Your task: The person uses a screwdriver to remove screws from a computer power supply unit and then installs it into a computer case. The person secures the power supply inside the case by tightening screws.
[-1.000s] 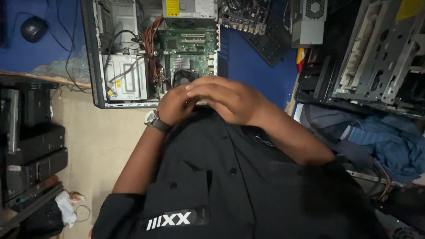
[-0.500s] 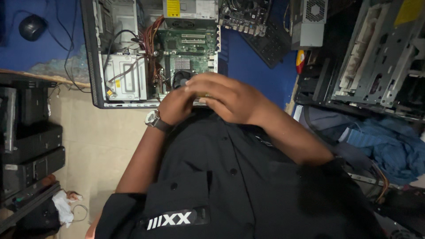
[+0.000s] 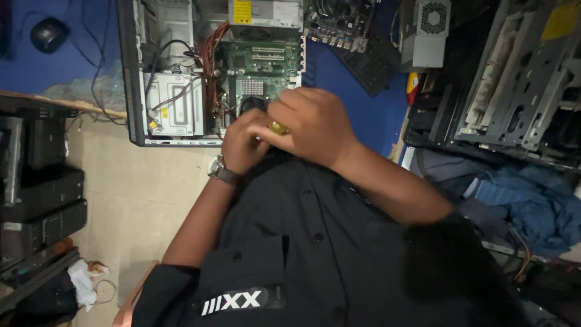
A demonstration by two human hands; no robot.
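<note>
the left hand (image 3: 245, 144) and the right hand (image 3: 315, 124) are being held together just in front of a black buttoned shirt (image 3: 315, 254), and a small rounded yellowish object (image 3: 278, 128) is being pinched between them, right where the fingers are meeting; its kind cannot be told. the grip of each hand is being kept curled together around that small piece, the right hand lying partly over the left. a dark-strapped wristwatch with a metal case (image 3: 219, 169) is being worn on the left wrist. beyond the hands, an open computer case (image 3: 136, 91) of grey sheet metal is lying on its side on the blue-covered table (image 3: 339, 79); inside it a green circuit board (image 3: 260, 63) with pale slots, a ribbed heatsink, a boxy silver drive cage (image 3: 175, 109) and bundles of red and black wires (image 3: 212, 72) are being shown, with a metal power supply bearing a yellow label (image 3: 266, 12) at the far end. a loose dark board (image 3: 339, 24), a grey fan-vented box (image 3: 426, 30) and a black keyboard (image 3: 369, 60) are lying beside the case. a bare perforated steel chassis (image 3: 514, 85) is resting to the right, above crumpled blue cloth (image 3: 532, 206). a round black mouse (image 3: 48, 33) is sitting at the far left, and black units (image 3: 36, 200) are being stacked below it.
</note>
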